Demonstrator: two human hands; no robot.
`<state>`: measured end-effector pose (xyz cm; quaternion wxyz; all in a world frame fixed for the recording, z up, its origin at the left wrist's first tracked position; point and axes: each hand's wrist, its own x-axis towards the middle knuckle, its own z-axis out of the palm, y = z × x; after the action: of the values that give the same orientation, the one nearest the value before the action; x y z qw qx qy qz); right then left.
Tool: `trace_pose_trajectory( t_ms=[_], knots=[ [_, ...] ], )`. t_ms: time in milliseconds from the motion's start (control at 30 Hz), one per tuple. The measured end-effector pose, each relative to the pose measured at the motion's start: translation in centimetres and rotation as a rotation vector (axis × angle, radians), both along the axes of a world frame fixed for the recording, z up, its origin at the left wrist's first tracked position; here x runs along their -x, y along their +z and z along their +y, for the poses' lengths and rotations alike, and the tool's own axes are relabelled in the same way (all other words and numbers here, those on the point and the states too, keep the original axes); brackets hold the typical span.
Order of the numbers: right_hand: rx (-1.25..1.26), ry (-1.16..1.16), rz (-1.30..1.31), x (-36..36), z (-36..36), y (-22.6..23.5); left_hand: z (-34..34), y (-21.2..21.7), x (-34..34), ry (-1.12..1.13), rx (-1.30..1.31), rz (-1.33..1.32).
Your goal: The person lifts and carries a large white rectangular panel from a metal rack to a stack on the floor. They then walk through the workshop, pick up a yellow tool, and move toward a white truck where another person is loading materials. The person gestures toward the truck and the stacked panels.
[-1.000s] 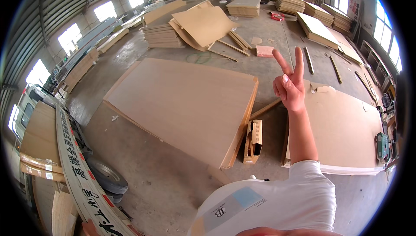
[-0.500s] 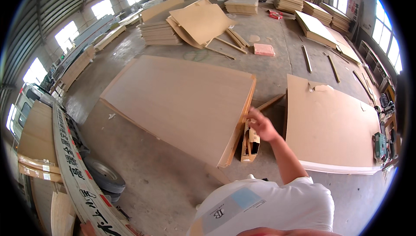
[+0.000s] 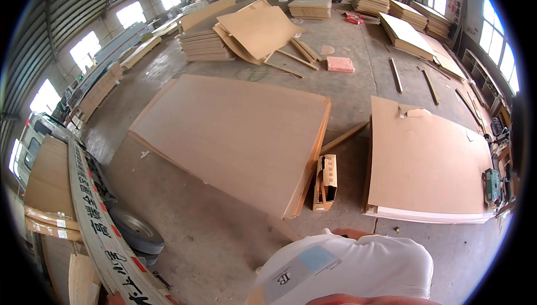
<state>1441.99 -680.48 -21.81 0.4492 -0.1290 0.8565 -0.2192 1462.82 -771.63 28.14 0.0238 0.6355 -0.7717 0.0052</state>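
Observation:
Neither of my hands shows. At the lower edge, a small strip of my right forearm [image 3: 348, 233] appears above my white shirt [image 3: 358, 266]; the hand at its end is hidden. Nearest to that arm is an open narrow carton [image 3: 330, 168] with wooden strips in it, standing on the floor. Left of the carton lies a large stack of brown boards [image 3: 240, 137] with orange-brown edges. To its right is a second board stack [image 3: 428, 159], its top sheet torn at the far edge and its lower sheets white-edged. I cannot see what either hand touches.
A flatbed truck's side panel [image 3: 103, 215] and tyre [image 3: 134, 229] stand at the left. A green tool case [image 3: 492, 186] sits at the right stack's edge. A loose timber [image 3: 344, 137] bridges the gap between stacks. Farther off are board piles [image 3: 260, 28] and a pink block [image 3: 340, 64].
My right hand, half a second ago stretched out over the carton beside the left stack, has drawn back toward my body and out of sight. The boards and carton look unmoved.

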Motion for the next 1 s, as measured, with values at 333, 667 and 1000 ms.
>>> trace_pose_trajectory(
  t_ms=[333,667,1000],
  knots=[
    [0.229,-0.345,0.048,1.5,-1.8,1.3,-2.4,-1.6,0.5,0.005,-0.045,0.008],
    [0.106,-0.201,-0.033,1.6,-3.7,-2.7,-12.7,-0.9,-8.1,-0.647,0.409,-0.13],
    [0.099,-0.292,-0.096,0.7,-3.5,4.8,0.4,1.0,-0.4,-0.089,0.046,-0.003]
  ],
)
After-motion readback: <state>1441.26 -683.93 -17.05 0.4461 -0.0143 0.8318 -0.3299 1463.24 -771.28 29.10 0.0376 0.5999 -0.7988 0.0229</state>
